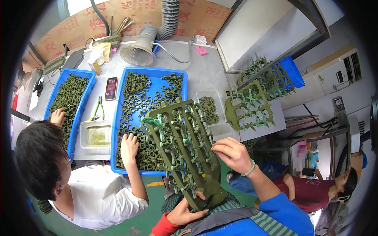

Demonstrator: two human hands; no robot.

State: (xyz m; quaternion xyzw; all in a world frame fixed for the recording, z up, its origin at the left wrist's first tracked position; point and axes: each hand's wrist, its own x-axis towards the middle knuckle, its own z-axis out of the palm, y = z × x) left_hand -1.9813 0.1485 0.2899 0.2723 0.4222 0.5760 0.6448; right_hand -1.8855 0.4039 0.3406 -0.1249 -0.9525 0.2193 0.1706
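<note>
An olive-green rack with several long bars leans upright before me, its clips carrying small pale green parts. My left hand, below a red cuff, is closed around the lower end of its frame. At the rack's right edge, my right hand has thumb and fingers pinched together; what they hold is too small to make out. Behind the rack stands a blue tray of loose green rings, partly hidden by it. Right of that tray, a clear plastic tub contains more rings.
At left, a co-worker's hand reaches into the blue tray, the other hand into a second blue tray. Between lie a phone, pliers and a shallow tub. Loaded racks hang right; another person is beyond.
</note>
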